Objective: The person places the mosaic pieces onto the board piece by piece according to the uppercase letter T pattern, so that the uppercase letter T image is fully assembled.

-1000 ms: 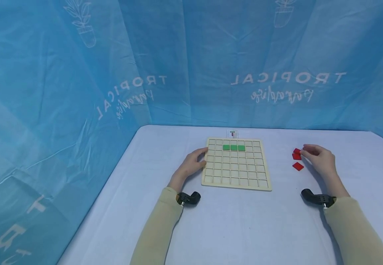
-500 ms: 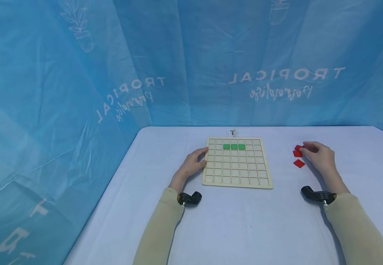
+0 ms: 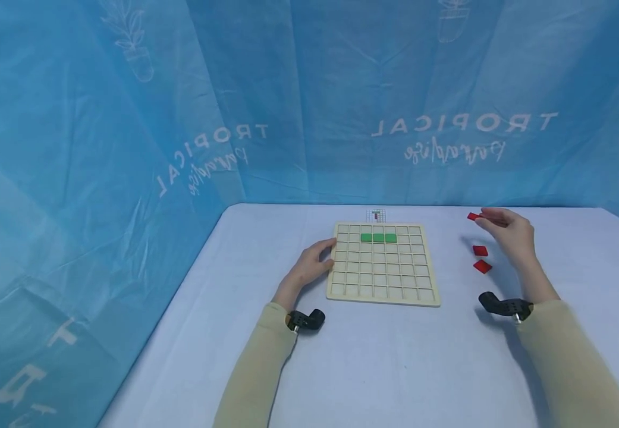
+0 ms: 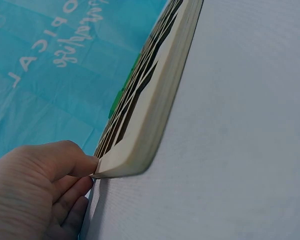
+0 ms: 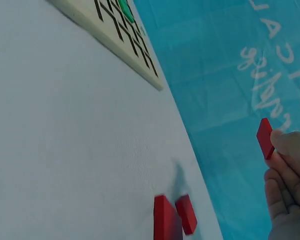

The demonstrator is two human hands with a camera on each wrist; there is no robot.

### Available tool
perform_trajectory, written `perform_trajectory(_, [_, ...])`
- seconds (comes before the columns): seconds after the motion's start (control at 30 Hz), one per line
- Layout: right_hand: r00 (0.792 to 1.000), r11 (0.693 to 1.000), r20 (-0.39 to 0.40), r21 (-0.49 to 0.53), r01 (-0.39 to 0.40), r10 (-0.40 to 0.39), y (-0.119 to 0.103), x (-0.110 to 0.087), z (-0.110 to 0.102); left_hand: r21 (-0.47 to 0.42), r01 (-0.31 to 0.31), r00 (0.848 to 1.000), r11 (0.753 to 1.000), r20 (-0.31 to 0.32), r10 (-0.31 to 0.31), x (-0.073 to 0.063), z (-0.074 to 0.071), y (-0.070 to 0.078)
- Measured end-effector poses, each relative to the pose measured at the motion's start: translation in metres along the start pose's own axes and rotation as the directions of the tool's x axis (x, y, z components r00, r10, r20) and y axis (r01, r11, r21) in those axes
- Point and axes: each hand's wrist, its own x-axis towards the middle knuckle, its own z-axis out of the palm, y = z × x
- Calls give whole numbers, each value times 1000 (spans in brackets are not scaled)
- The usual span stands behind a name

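Observation:
A pale wooden grid board (image 3: 377, 280) lies on the table, with three green square tiles (image 3: 378, 238) side by side in one of its upper rows. My left hand (image 3: 309, 263) rests against the board's left edge, thumb and fingers spread along it; the left wrist view has the thumb tip right at the rim. Between thumb and fingers, my right hand (image 3: 511, 236) pinches a red square tile (image 5: 265, 139), raised above the table. Two more red tiles lie below that hand, the upper tile (image 3: 480, 251) close to the lower tile (image 3: 483, 266).
Behind the board lies a small printed grid card (image 3: 376, 216) with a coloured pattern. A white cloth (image 3: 363, 368) covers the table, and blue printed curtains (image 3: 336, 107) hang along its back and left sides. Each wrist wears a black camera mount (image 3: 504, 305).
My right hand has lifted the farthest red tile off the table and moved it up, away from the other two. The left hand and the board stay in place.

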Motion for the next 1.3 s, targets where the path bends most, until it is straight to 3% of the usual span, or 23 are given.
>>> perform_trajectory(0.1, [1000, 1000, 3, 20, 14, -14, -3, 6, 12, 9, 10, 1000, 1000, 1, -10, 0, -1, -1])
perform_trajectory(0.23, [996, 996, -10, 27, 88, -88, 17, 32, 43, -6, 5, 1000, 1000, 6, -5, -1, -1, 0])
perform_trajectory(0.3, [994, 993, 8, 49, 111, -111, 14, 36, 56, -12, 4, 1000, 1000, 7, -4, -1, -1, 0])
perform_trajectory(0.4, [983, 980, 66, 108, 165, -173, -14, 21, 68, -11, 12, 1000, 1000, 8, -12, 0, 0, 1])
perform_trajectory(0.5, [971, 972, 144, 171, 164, -189, -54, -3, 72, -9, 18, 1000, 1000, 5, -18, 0, 0, 2])
perform_trajectory(0.6, [960, 965, 181, 195, 178, -214, -67, -10, 84, -10, 18, 1000, 1000, 1, -18, 0, 0, 2])
perform_trajectory(0.9, [956, 944, 178, 278, 178, -233, -67, -18, 114, -10, 11, 1000, 1000, 4, -11, -2, -1, 2])
perform_trajectory(1.1, [936, 916, 189, 335, 222, -296, -69, -21, 123, 1, 20, 1000, 1000, -3, -20, -1, -1, 1])
perform_trajectory(1.3, [937, 935, 223, 293, 199, -269, -67, -22, 136, 0, 19, 1000, 1000, 2, -19, 0, 0, 0])
